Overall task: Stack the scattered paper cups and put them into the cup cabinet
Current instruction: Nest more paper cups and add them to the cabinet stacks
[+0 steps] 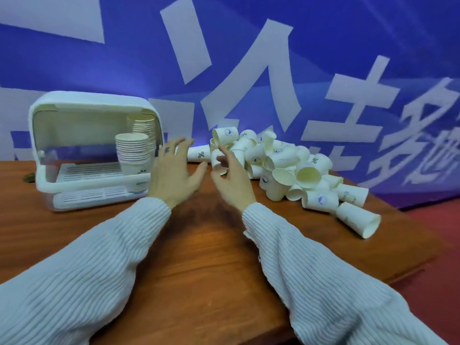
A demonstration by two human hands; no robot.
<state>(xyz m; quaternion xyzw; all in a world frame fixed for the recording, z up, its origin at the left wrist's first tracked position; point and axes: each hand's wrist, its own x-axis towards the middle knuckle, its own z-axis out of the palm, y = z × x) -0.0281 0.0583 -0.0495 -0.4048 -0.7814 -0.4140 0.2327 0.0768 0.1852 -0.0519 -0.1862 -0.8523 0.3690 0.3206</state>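
2 forearms in ribbed white sleeves (82,267) reach forward from the bottom edge over a reddish-brown wooden table (199,265). The left hand (174,173) hovers above the table with its fingers spread apart and straight, holding nothing; its fingertips point toward a lone cup (199,153) lying on its side just beyond them, marked with a percent sign. The right hand (230,179) sits just beside the left, fingers curled around a small paper cup (218,161). That cup is tilted, its open mouth facing down toward the camera, the thumb below it and the index finger over its far side. The picture is a little blurred here, so whether this is 1 cup or several nested together is unclear.

Directly behind and to the right of the right hand lies the pile of loose cups (293,168), white with small blue marks, tumbled on their sides in a heap that trails toward the table's right edge.

At the left stands the cup cabinet (92,103), a white rounded box with its front open. Inside, on a slatted tray, stand 2 upright stacks of nested cups: a front stack (133,154) near the opening and a taller rear stack (143,127) behind it. A blue backdrop (249,46) with large white characters fills the background.
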